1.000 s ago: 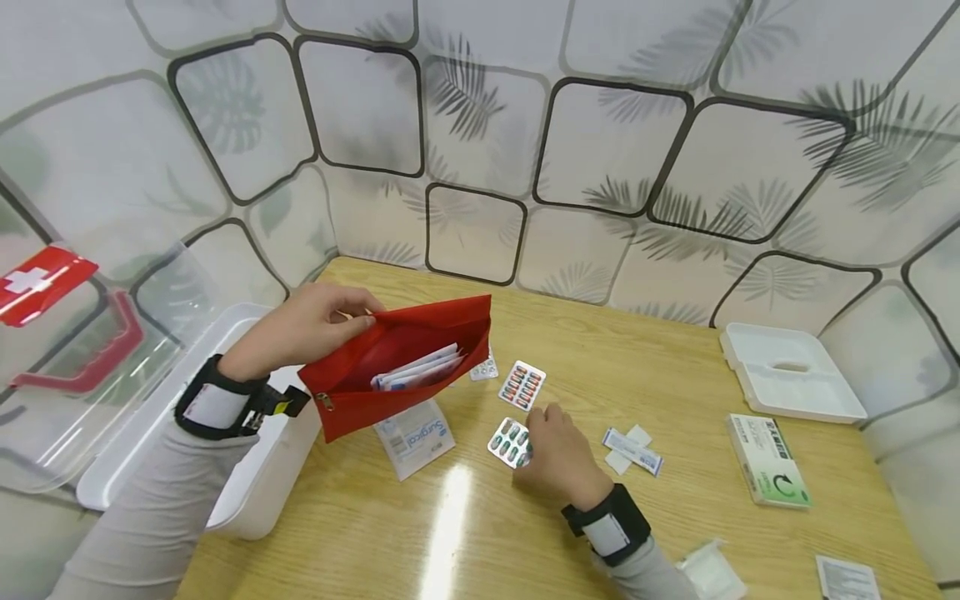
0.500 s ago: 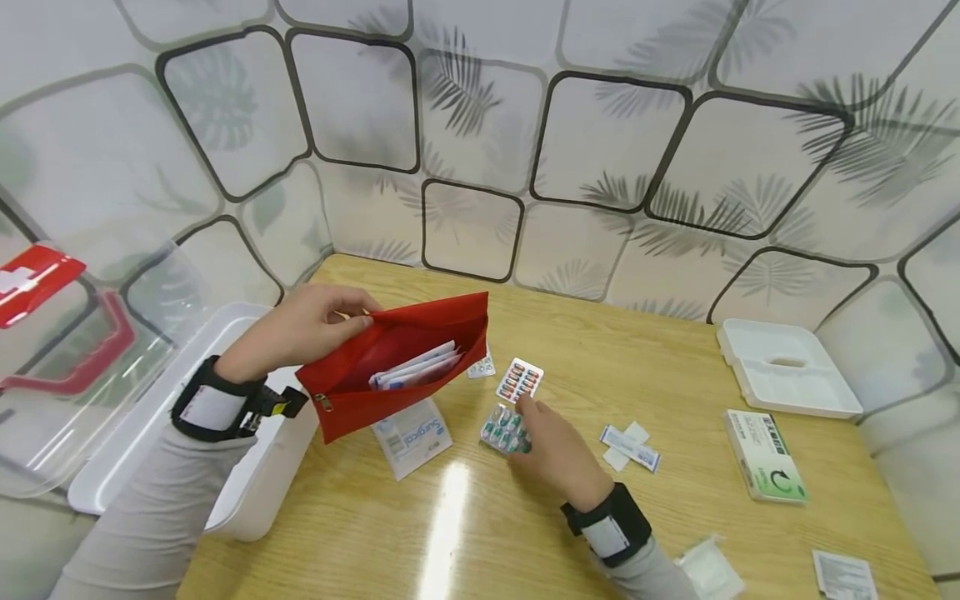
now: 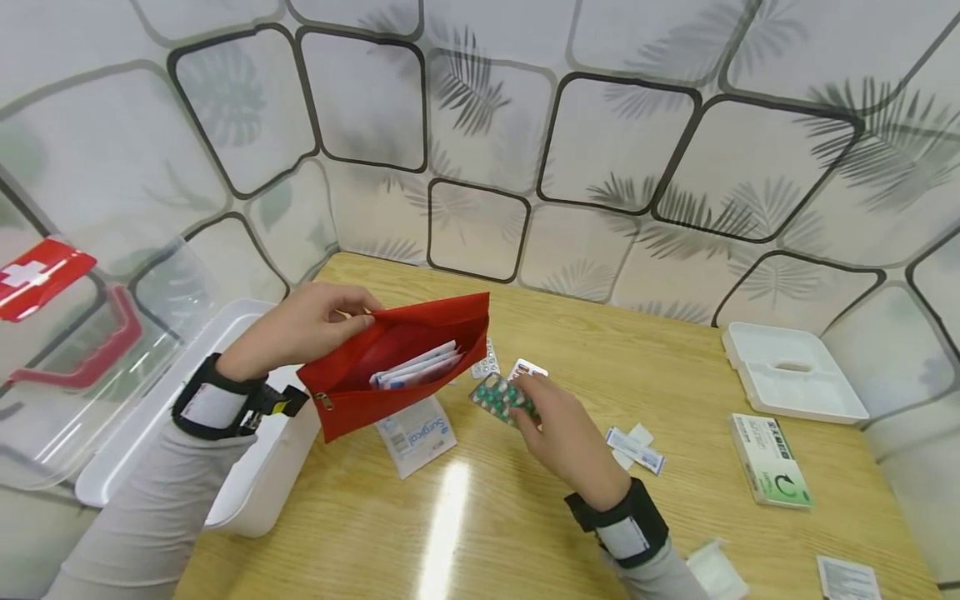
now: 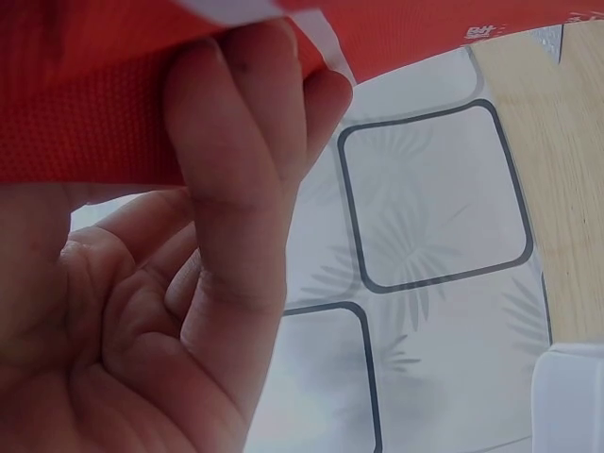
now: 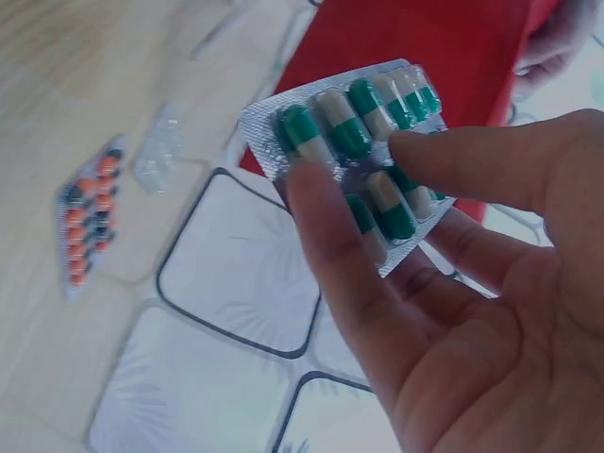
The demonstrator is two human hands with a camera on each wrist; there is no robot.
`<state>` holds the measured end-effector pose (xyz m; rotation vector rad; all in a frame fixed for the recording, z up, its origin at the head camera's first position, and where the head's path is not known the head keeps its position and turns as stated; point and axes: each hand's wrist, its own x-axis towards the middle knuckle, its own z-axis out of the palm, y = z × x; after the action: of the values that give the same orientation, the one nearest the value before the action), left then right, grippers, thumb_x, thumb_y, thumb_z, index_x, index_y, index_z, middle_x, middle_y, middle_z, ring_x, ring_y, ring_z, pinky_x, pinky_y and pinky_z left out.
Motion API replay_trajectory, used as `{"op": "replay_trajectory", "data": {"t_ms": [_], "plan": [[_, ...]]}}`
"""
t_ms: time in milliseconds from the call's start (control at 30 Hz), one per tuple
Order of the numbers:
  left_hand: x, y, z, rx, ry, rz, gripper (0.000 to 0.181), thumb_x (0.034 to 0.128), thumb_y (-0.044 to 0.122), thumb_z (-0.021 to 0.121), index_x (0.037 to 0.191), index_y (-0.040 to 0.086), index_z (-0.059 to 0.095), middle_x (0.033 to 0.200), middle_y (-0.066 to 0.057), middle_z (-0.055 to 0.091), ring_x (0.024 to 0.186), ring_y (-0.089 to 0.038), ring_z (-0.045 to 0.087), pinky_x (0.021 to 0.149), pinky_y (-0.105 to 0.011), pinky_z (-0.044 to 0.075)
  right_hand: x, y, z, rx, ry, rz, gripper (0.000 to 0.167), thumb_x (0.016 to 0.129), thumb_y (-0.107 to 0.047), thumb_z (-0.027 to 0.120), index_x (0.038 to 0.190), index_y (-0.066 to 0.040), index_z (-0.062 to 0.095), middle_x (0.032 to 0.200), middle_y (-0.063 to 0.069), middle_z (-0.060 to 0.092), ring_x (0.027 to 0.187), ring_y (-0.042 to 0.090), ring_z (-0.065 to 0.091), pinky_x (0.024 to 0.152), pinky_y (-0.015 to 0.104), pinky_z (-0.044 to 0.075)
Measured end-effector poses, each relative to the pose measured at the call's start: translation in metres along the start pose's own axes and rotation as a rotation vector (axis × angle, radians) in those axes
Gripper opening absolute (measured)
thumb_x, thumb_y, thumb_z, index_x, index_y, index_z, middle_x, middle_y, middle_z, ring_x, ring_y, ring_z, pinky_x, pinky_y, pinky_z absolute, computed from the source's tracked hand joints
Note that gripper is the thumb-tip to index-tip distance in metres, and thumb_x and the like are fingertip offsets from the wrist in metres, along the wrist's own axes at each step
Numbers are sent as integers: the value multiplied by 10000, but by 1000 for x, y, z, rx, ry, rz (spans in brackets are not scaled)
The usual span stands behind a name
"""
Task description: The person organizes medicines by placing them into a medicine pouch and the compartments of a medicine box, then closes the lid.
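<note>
My left hand (image 3: 311, 327) pinches the rim of a red zippered pouch (image 3: 352, 408), whose mouth gapes with several white packets (image 3: 420, 367) inside. In the left wrist view, fingers (image 4: 236, 170) lie against the red fabric. My right hand (image 3: 566, 437) holds a blister pack of green-and-white capsules (image 5: 349, 123) between thumb and fingers, raised off the table just right of the pouch. Behind it lies an orange-and-black capsule blister pack (image 5: 92, 217), partly covered in the head view. A further clear blister pack (image 3: 486, 360) shows past the pouch's right edge.
A white packet marked Surgical (image 3: 416, 437) lies under the pouch's front. At left stands a white box (image 3: 262, 492) with a clear lid. To the right are small strips (image 3: 636, 450), a green-and-white carton (image 3: 768, 460), a white tray (image 3: 795, 375) and flat packets (image 3: 847, 578).
My right hand has picked the green capsule blister pack off the table and lifted it, tilted, towards the pouch. The left hand and pouch have stayed in place.
</note>
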<state>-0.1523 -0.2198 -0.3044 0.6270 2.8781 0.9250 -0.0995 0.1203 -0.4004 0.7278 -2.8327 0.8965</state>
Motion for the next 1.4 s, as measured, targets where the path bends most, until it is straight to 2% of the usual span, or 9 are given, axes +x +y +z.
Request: {"op": "replay_trajectory", "data": {"t_ms": [200, 400, 667, 800, 967, 1200, 1400], "plan": [[0, -1, 1, -3, 3, 2, 190, 997, 107, 606, 1129, 121, 742, 1109, -106, 752, 1053, -281, 690, 888, -519, 541, 8, -15, -15, 15, 42, -19, 259, 900, -111, 778, 1147, -139, 706, 954, -50, 650, 774, 60, 608, 679, 251, 558], [3, -1, 3, -2, -7, 12, 190, 1000, 114, 607, 1132, 121, 744, 1101, -103, 755, 1036, -268, 690, 873, -496, 545, 20, -27, -29, 50, 112, -101, 242, 885, -99, 789, 1118, -128, 732, 973, -39, 702, 805, 66, 639, 706, 281, 577], [6, -1, 5, -7, -18, 2, 194, 1004, 115, 598, 1138, 111, 739, 1110, -112, 749, 1033, -274, 686, 874, -502, 552, 34, -45, -39, 46, 138, -197, 147, 927, -112, 741, 1073, -125, 727, 984, -34, 683, 867, 106, 653, 734, 269, 567], [7, -1, 6, -7, -19, 17, 195, 997, 96, 603, 1130, 98, 745, 1089, -104, 755, 1011, -258, 689, 853, -466, 553, 40, -52, -38, 19, 155, -230, 151, 937, -132, 737, 1088, -133, 732, 1024, -31, 697, 910, 124, 634, 734, 277, 542], [5, -1, 8, -16, -26, 28, 190, 996, 98, 608, 1123, 106, 749, 1071, -87, 757, 988, -240, 678, 832, -439, 551, 47, -59, -33, 5, 155, -266, 165, 932, -115, 737, 1096, -129, 739, 1095, -11, 713, 994, 140, 634, 803, 298, 555], [3, 0, 10, -29, -30, 61, 180, 996, 96, 616, 1116, 115, 749, 1083, -80, 757, 997, -234, 687, 853, -467, 566, 60, -63, -18, -49, 136, -310, 171, 928, -114, 740, 1099, -119, 734, 1059, -14, 712, 964, 124, 616, 829, 278, 563], [4, 1, 10, -29, -30, 70, 175, 998, 102, 620, 1113, 124, 749, 1069, -66, 759, 961, -213, 684, 823, -436, 567, 71, -66, -6, -120, 95, -356, 166, 947, -114, 709, 1108, -91, 739, 1042, 5, 716, 963, 135, 622, 859, 276, 564]]}}
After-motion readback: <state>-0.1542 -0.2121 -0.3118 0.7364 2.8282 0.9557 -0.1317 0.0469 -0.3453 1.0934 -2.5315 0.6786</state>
